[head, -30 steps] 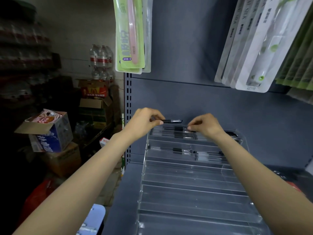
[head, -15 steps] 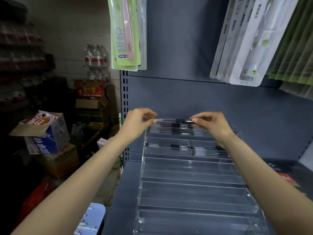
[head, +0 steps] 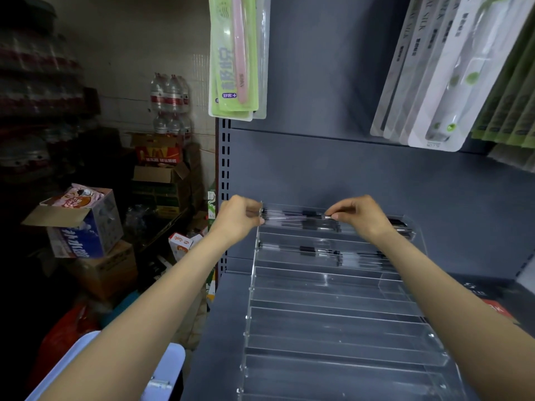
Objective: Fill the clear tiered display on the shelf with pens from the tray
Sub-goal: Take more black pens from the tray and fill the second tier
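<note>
Pinching one pen (head: 292, 217) by its ends: left hand (head: 237, 217), right hand (head: 357, 215). Held level over the top tier of the clear display (head: 333, 314), among other pens (head: 318, 251).

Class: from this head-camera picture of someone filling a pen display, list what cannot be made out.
- Pen tray: none recognisable in the head view.
- Display front tiers: cut off by the bottom edge.
- Pen ends: covered by left hand and right hand.
- Top-tier pen count: overlapping, too small.
</note>
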`<state>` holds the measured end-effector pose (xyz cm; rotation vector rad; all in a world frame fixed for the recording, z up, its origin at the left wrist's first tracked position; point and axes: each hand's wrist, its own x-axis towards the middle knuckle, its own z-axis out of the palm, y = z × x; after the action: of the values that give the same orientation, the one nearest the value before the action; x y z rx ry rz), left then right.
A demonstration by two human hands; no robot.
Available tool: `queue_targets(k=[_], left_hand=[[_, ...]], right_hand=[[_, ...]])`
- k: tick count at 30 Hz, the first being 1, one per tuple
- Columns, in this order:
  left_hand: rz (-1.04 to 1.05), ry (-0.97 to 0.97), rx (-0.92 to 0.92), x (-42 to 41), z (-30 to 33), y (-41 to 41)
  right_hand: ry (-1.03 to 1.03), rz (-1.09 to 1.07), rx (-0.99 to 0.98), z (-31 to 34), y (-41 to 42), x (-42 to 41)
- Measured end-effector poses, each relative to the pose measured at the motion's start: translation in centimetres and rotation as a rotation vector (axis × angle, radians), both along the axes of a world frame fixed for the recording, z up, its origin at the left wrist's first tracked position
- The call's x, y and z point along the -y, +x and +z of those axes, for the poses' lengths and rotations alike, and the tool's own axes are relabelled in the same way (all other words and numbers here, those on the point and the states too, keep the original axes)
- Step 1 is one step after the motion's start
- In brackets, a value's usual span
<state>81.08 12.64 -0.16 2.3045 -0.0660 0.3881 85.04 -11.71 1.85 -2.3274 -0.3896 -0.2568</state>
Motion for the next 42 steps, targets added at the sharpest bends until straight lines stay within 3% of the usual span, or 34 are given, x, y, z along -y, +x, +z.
queue_targets(k=[10,16,20,28,35,42], left_hand=[[0.052,0.072,0.106,0.4,-0.4,-0.5],[0.096,0.179,0.202,1.5,0.1,-2.7],[0.044,0.131,0.241,2.7,0.5,-6.6],[0.143,-0.008,0.112,0.2,-4.3,-16.0],[0.289,0.077,-0.156,-7.6,-12.4,-23.4],[0.325,0.135,-0.387,-19.5,-19.8,-30.0]], right_hand=[[-0.243,0.017,0.023,0.1,-0.8,-1.2],[-0.119,0.012,0.127,0.2,-3.3,-1.4],[0.002,0.114,0.071,-0.3,-6.3,-2.3],[0.082,0.257,-0.015,-3.9,-13.6,-7.9],[-0.042,0.404,-0.141,-10.5,-21.5,-17.8],[-0.278,0.456,-0.394,-19.5,-26.6,-28.2]])
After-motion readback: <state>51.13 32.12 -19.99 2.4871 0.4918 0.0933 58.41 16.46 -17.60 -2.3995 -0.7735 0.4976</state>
